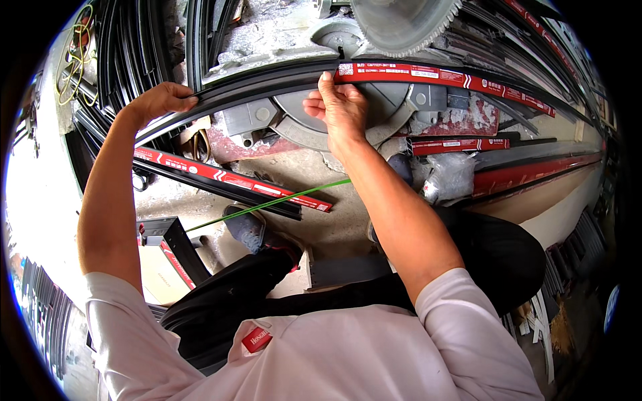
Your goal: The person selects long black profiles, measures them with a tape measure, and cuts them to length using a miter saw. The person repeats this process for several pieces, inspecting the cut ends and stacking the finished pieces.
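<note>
A long black profile bar [267,83] lies across the base of a mitre saw [311,120], with red printed film [394,71] along its right part. At the left, my left hand [159,105] grips the bar between thumb and fingers. My right hand [342,110] is near the middle, its thumb touching the bar beside the left end of the film. The other right fingers are loosely bent and apart, below the bar, with nothing seen in them. Above the bar stands the toothed round saw blade [404,23], clear of my hands.
Black profiles [134,53] are piled at the far left, and more strips [481,47] at the far right. A red-filmed profile [234,179] lies below the saw, near a green strap [281,199]. Clear plastic wrap [449,177] sits right of my right forearm.
</note>
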### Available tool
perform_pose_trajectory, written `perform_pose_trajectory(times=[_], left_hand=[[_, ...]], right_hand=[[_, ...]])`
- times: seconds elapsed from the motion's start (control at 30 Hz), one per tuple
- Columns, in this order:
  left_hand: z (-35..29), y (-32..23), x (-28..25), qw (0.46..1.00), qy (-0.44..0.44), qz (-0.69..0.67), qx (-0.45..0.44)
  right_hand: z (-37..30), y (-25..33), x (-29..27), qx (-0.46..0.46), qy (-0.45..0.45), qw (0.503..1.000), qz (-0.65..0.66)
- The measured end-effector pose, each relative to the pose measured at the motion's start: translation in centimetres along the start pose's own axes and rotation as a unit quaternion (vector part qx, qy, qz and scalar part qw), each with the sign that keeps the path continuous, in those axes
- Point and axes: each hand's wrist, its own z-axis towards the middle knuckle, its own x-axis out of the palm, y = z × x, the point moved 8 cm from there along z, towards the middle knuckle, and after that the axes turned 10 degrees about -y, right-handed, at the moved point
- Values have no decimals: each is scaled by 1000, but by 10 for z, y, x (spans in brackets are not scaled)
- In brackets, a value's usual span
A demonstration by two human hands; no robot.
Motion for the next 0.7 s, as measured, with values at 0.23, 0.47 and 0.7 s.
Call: perform_pose_trajectory(times=[0.23,0.47,0.7], left_hand=[[-1,5,-1,1000,2,-18,9],[2,8,-1,1000,0,-7,-2],[7,-15,8,1000,7,4,8]], right_hand=[[-8,-3,5,45,13,999,6],[-22,-12,31,131,-15,991,14],[-14,-9,21,109,-38,993,10]])
